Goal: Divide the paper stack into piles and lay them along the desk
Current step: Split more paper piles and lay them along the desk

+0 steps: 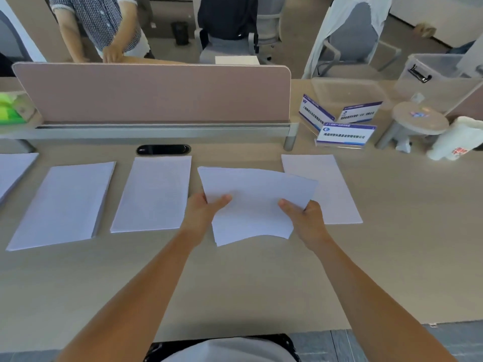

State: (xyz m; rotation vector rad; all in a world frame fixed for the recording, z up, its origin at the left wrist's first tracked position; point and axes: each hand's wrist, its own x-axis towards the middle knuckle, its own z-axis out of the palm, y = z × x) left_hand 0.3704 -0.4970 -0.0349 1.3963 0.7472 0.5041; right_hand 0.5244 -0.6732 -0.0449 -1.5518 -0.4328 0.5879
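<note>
Both hands are on paper. My left hand [206,210] grips the left edge of a sheaf of paper [256,202], thumb on top and fingers underneath. My right hand [304,218] pinches its right edge the same way. The sheaf bows upward between them and sits skewed, about midway along the counter [235,283], back from the near edge. I can't tell whether its lower edge touches the surface.

Four piles lie in a row toward the far edge. The leftmost pile [13,171] is cut off at the left edge. The second pile [65,205] is beside it, thick and angled. The third pile [153,194] lies just left of my left hand. The right pile [337,194] is over by my right hand, and the sheaf's far right corner covers part of its left edge from here.

A pink divider panel [156,92] stands behind the row, with a black cable port [163,149] in front of it. Name cards [342,134] stand toward the far right corner, and a white cup [454,142] lies tipped beyond them. A person in a checked shirt [104,22] stands behind the divider.
</note>
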